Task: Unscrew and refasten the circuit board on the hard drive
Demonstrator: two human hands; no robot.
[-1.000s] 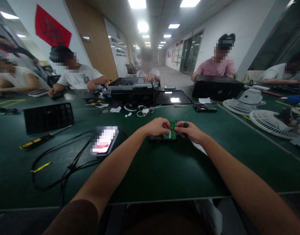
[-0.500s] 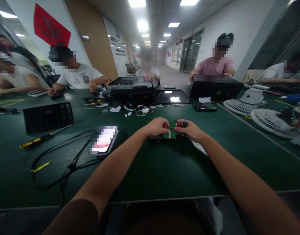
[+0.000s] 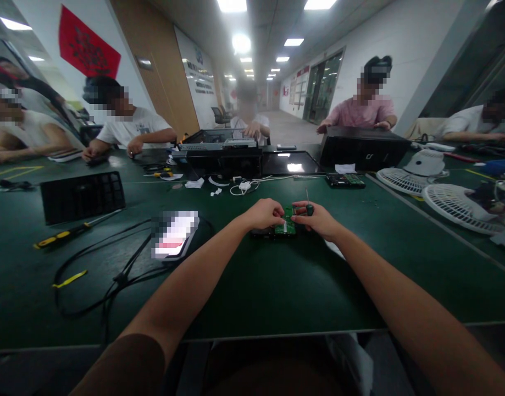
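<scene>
A wide dark green table (image 3: 244, 308) fills the lower view. On its far side, to the right, stands a large black box (image 3: 363, 151). Nearer, left of the person's forearms, lies a lit phone (image 3: 176, 236). At the middle, two bare hands meet. The left hand (image 3: 266, 213) bends over a small green circuit board (image 3: 286, 224), fingertips at its left part; whether they pinch it or only steady it, I cannot tell. The board lies on the table between the hands, on a dark block. The right hand (image 3: 316, 219) grips a small screwdriver (image 3: 309, 209), shaft upward, thumb and forefinger at the board's right edge. A likely risk: uneven prying from one side could crack the board, or the loosely tucked screwdriver could slip and scratch it.
</scene>
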